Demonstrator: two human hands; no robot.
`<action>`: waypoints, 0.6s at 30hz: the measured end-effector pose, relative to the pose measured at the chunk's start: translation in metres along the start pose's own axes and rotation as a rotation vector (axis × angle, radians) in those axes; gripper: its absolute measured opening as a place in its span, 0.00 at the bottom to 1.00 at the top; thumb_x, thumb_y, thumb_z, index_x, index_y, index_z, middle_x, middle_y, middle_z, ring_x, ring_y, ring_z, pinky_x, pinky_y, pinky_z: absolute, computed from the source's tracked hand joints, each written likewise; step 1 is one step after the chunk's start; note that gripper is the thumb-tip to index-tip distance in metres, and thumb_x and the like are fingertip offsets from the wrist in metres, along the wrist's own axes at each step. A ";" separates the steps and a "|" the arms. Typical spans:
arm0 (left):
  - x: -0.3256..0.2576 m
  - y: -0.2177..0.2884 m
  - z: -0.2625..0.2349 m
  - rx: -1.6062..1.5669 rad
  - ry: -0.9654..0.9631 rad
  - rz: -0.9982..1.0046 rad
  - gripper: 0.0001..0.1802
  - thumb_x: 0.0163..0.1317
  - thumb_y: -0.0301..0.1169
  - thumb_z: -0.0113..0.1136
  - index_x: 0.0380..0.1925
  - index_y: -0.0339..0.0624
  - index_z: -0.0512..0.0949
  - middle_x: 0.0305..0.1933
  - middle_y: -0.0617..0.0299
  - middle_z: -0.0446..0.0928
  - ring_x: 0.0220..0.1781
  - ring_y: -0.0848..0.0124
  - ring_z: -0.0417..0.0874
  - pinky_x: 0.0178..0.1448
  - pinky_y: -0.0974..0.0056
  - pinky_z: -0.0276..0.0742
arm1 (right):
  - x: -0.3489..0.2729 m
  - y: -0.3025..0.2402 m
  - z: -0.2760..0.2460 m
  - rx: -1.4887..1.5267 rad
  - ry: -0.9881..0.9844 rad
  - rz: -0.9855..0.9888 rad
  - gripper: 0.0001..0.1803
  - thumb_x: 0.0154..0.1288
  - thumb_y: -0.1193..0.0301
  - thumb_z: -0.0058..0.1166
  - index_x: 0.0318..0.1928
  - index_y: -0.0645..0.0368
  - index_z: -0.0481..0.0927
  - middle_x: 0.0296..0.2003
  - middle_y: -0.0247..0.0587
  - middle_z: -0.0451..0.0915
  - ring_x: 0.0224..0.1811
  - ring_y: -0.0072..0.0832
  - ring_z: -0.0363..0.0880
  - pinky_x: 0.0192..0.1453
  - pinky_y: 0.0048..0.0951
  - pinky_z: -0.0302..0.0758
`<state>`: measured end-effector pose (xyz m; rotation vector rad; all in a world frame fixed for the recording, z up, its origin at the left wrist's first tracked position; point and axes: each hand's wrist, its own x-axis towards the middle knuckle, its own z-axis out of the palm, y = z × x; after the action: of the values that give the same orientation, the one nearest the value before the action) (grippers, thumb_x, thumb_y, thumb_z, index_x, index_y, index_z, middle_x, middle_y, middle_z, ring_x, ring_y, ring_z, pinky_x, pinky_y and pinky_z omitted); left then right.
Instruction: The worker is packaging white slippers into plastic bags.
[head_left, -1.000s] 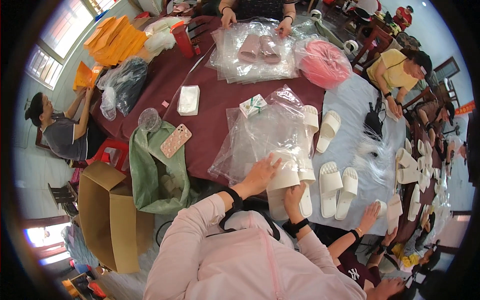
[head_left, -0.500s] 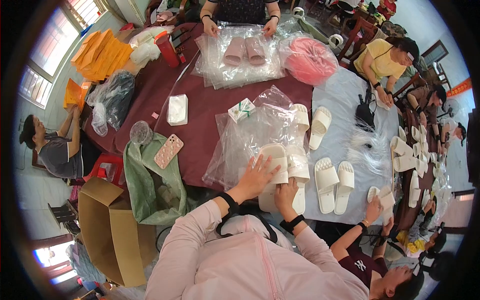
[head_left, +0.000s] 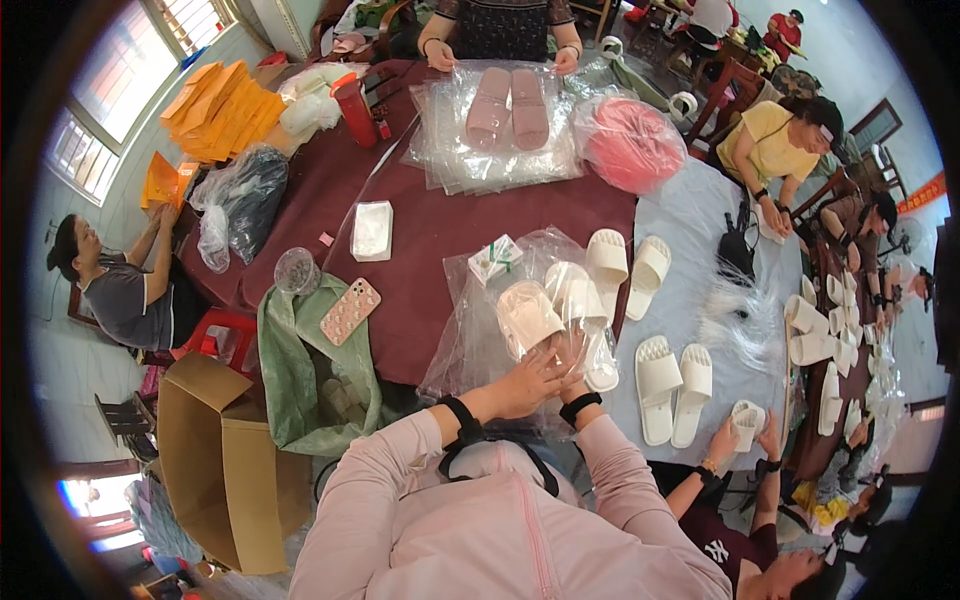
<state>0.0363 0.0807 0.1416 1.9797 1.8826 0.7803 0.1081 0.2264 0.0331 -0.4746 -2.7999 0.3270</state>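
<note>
My left hand [head_left: 522, 385] and my right hand [head_left: 572, 357] are together at the near edge of the table, both gripping a pair of white slippers [head_left: 552, 305] held upright over a stack of clear plastic bags [head_left: 470, 320]. The slippers' soles face up and away from me. My pink sleeves and black wristbands show below the hands. A small white and green box [head_left: 495, 259] lies on the bags just beyond the slippers.
More white slipper pairs [head_left: 672, 385] [head_left: 627, 267] lie to the right on a grey cloth. A phone [head_left: 350, 311], green bag [head_left: 310, 370], cardboard box [head_left: 215, 460] sit left. A person opposite bags pink slippers [head_left: 508, 107]. A neighbour's hands [head_left: 745, 430] work at right.
My hands have lifted the pair of white slippers from lying flat on the bags to standing upright. The view has shifted slightly.
</note>
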 end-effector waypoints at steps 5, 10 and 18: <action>-0.006 -0.009 -0.005 -0.090 -0.215 -0.093 0.33 0.63 0.42 0.52 0.67 0.49 0.57 0.71 0.49 0.53 0.73 0.49 0.50 0.71 0.44 0.49 | -0.013 0.018 0.017 0.002 -0.251 -0.003 0.24 0.56 0.61 0.51 0.53 0.57 0.74 0.57 0.57 0.66 0.67 0.55 0.53 0.65 0.58 0.54; -0.004 -0.091 -0.022 -0.139 0.225 -0.547 0.34 0.59 0.40 0.56 0.63 0.38 0.61 0.70 0.47 0.53 0.71 0.48 0.53 0.72 0.53 0.52 | -0.041 -0.007 -0.046 0.224 -0.322 -0.022 0.47 0.43 0.68 0.61 0.68 0.54 0.58 0.67 0.53 0.54 0.71 0.47 0.50 0.68 0.48 0.54; 0.042 -0.199 -0.039 0.018 0.136 -0.988 0.47 0.49 0.39 0.65 0.67 0.42 0.53 0.61 0.48 0.65 0.60 0.51 0.67 0.60 0.48 0.64 | -0.035 -0.022 -0.085 1.800 -0.092 1.138 0.26 0.71 0.64 0.43 0.64 0.66 0.61 0.63 0.44 0.64 0.66 0.35 0.61 0.68 0.36 0.57</action>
<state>-0.1498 0.1349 0.0688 0.7729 2.5386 0.5743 0.1596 0.2082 0.1100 -1.2538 -0.9283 2.4932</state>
